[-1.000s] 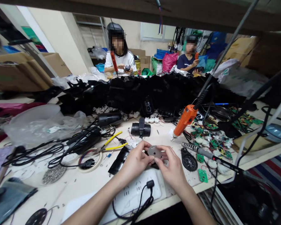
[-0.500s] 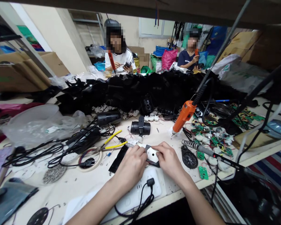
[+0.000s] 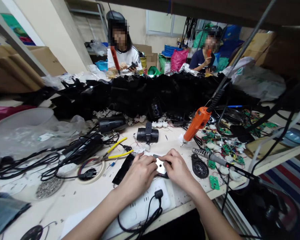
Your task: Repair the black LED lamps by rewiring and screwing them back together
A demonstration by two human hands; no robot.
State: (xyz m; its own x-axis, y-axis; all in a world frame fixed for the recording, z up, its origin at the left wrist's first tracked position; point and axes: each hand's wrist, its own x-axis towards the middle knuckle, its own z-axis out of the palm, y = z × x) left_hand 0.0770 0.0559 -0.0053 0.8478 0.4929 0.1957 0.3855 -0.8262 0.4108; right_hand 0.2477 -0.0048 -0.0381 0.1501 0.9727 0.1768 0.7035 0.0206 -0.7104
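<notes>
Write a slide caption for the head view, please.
Left hand and right hand hold a shiny plate at a cluttered workbench.

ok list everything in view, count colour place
metal plate: one, silvery, centre
power strip: one, white, near edge
pliers: one, yellow-handled, left
tape roll: one, cream, left
nearest driver: one, orange, right
soldering iron: one, grey, right
circuit boards: many, green, right
parts pile: one, black, back
plastic bags: several, pale, both sides
co-workers: two, white and navy tops, behind pile
left hand: one, bare, plate's left
right hand: one, bare, plate's right
</notes>
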